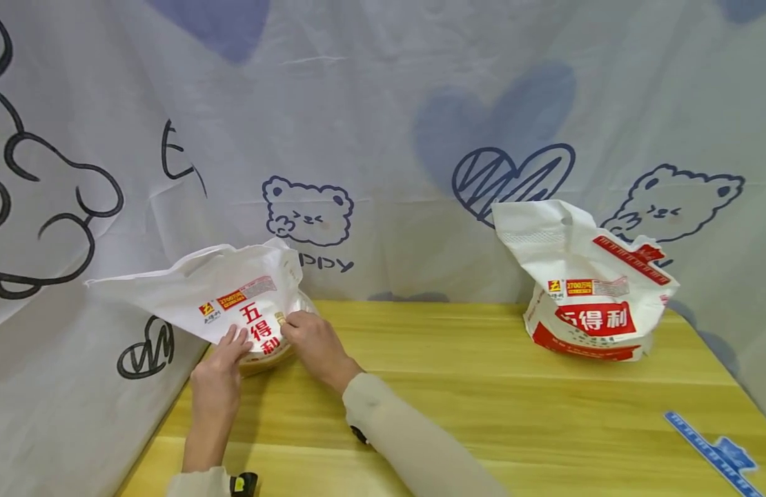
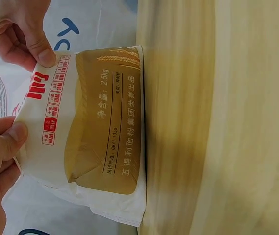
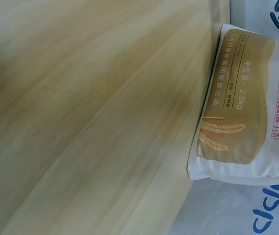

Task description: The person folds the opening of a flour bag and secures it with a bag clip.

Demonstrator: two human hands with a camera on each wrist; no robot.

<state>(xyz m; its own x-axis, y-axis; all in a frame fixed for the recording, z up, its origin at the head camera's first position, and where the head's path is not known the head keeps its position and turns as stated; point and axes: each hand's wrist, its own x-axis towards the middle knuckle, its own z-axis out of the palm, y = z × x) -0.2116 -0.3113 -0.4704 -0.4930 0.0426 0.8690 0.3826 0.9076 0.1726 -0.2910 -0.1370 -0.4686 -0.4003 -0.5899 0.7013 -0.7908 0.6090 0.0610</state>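
Observation:
A white bag of flour (image 1: 252,304) with red characters stands at the back left of the table, its loose top flopped to the left. My left hand (image 1: 218,376) pinches its left side, thumb on the front in the left wrist view. My right hand (image 1: 316,345) pinches the other side at about the same height. The left wrist view shows the bag's tan lower panel (image 2: 107,122) with wheat ears and a weight print, its base by the wooden surface. In the right wrist view, the bag (image 3: 242,98) sits at the right edge, with only slivers of fingers visible.
A second white flour bag (image 1: 588,310) with a red band stands at the back right, its top folded over. A blue torn strip (image 1: 712,449) lies at the right front of the wooden table (image 1: 433,393). Printed white cloth (image 1: 383,124) hangs behind and at the left.

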